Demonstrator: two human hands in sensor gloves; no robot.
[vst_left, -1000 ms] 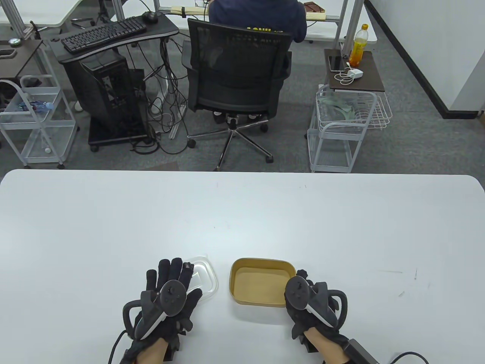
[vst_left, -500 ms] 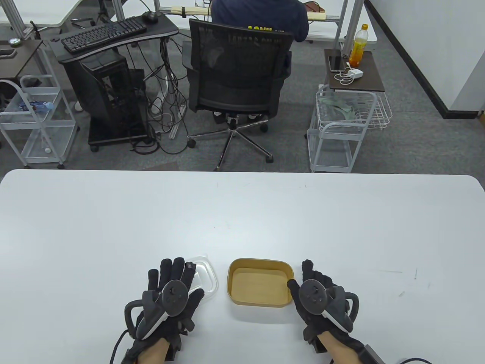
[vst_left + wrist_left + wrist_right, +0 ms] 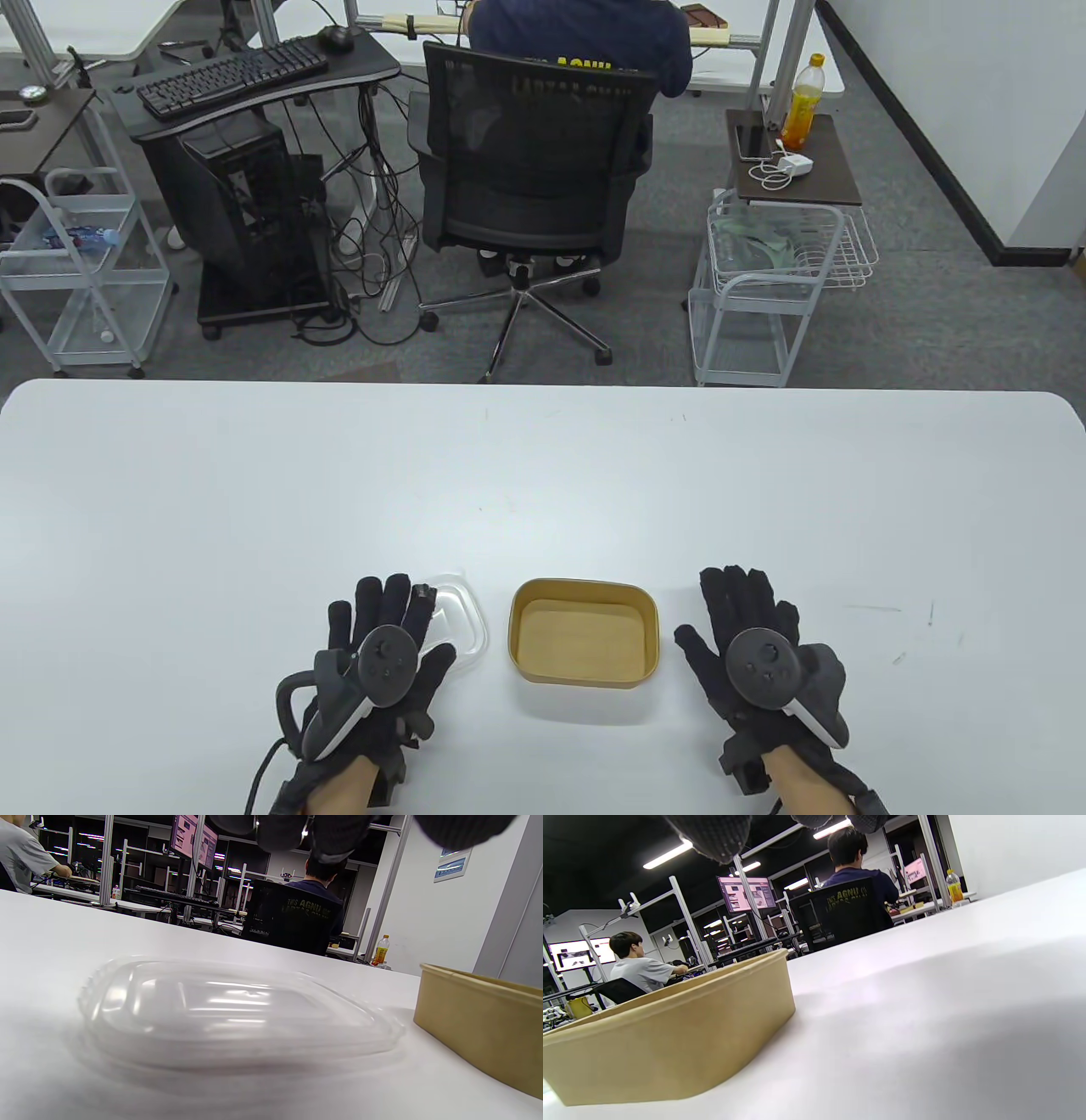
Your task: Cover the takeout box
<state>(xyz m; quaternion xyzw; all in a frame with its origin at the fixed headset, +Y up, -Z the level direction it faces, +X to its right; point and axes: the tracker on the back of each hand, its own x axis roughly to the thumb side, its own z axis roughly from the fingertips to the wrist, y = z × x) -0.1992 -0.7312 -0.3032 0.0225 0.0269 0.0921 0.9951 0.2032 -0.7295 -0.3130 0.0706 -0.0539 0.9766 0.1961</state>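
Takeout box [image 3: 584, 632]: open, brown, uncovered on white table [image 3: 543, 475].
Clear lid [image 3: 462, 615]: flat at box's 9 o'clock, apart.
Left hand [image 3: 382, 662]: fingers spread above lid, gripping nothing.
Right hand [image 3: 764, 654]: at box's 3 o'clock, fingers extended, apart.

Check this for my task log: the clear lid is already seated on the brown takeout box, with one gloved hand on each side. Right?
Not quite. The clear lid lies on the table beside the open takeout box, under the left hand, as the table view shows. The right hand is on the box's other side.
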